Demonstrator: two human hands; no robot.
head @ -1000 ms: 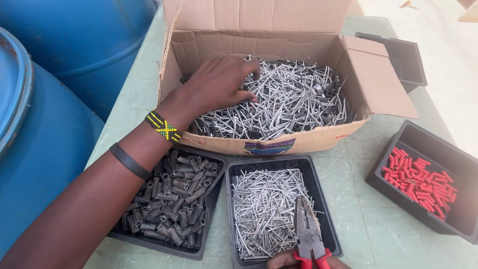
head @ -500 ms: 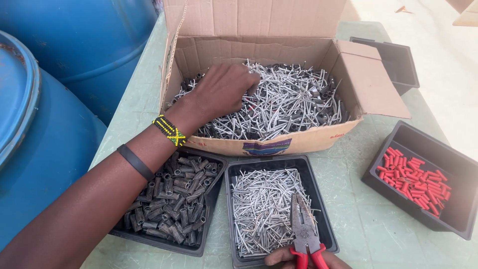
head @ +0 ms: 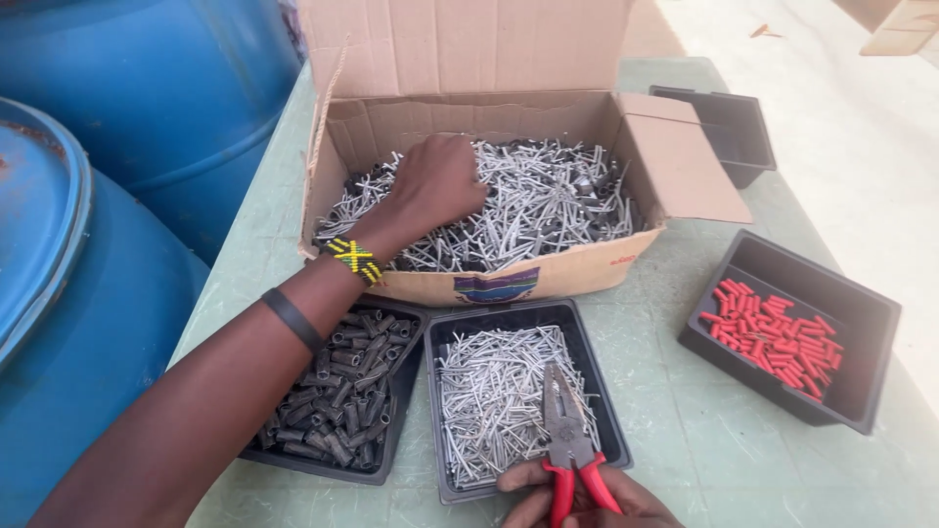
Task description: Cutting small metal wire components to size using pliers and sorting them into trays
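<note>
Cardboard box (head: 509, 274) of metal pins (head: 548, 200) has the left hand (head: 435, 186) curled picking inside, while the right hand (head: 587, 499) grips red-handled pliers (head: 570, 450), ready over the middle tray (head: 597, 391).

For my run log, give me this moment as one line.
left hand: in cardboard box on metal pins | right hand: holding red-handled pliers over pin tray

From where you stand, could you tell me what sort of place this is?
Probably a small workshop sorting bench: a cardboard box of metal pins, black trays of sorted parts, and red-handled pliers in the right hand.
</note>
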